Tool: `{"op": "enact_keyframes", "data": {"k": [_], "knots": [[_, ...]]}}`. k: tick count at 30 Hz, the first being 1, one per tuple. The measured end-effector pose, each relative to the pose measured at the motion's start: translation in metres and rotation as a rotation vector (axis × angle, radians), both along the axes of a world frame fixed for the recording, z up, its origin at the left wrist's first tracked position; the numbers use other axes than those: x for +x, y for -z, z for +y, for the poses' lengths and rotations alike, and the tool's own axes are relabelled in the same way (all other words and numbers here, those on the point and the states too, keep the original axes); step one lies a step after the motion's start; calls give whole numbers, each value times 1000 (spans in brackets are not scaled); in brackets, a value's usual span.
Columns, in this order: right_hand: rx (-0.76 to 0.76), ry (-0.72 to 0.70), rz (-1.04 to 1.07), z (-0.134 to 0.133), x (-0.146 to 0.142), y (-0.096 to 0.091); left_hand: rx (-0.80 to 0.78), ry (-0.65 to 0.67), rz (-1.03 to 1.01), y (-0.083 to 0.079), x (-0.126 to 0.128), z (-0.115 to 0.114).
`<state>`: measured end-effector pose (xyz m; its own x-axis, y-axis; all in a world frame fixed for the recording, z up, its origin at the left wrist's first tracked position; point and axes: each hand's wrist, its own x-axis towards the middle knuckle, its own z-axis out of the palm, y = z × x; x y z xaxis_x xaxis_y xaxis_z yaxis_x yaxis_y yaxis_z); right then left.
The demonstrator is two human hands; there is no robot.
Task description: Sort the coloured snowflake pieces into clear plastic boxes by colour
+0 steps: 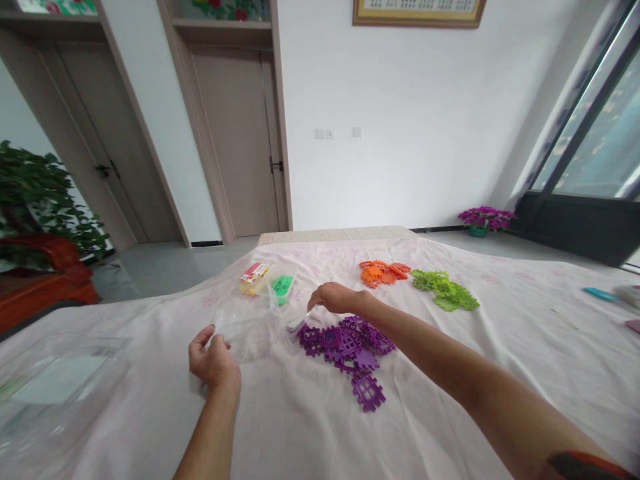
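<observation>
Between my hands is a clear plastic container (250, 337), standing on the cloth and hard to make out in detail. My left hand (214, 360) pinches its near-left edge. My right hand (333, 298) has its fingers closed on a clear plastic flap at the container's right side. Just below that hand lies a heap of purple interlocking plastic pieces (349, 340), with one purple square piece (369, 392) at its near end. Behind the container sit a small clear box with green pieces (283, 287) and another with a red-and-white label (254, 273).
Orange pieces (383, 273) and lime-green pieces (445, 291) lie in heaps beyond my right forearm. A larger clear plastic box (65, 380) rests at the left. A blue item (600, 294) is at the right edge of the pale cloth (450, 353).
</observation>
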<state>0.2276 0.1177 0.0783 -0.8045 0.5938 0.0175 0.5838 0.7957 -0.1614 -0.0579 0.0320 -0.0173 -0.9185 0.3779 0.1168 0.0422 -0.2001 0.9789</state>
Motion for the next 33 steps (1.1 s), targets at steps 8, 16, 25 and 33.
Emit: {"op": "enact_keyframes", "data": {"k": [8, 16, 25, 33], "knots": [[52, 190, 57, -29, 54, -51, -117, 110, 81, -2, 15, -5], [-371, 368, 233, -121, 62, -37, -141, 132, 125, -6, 19, -9], [-37, 455, -16, -136, 71, -26, -168, 197, 177, 1, 25, -7], [87, 630, 23, -111, 103, -28, -162, 224, 188, 3, 26, -7]]}}
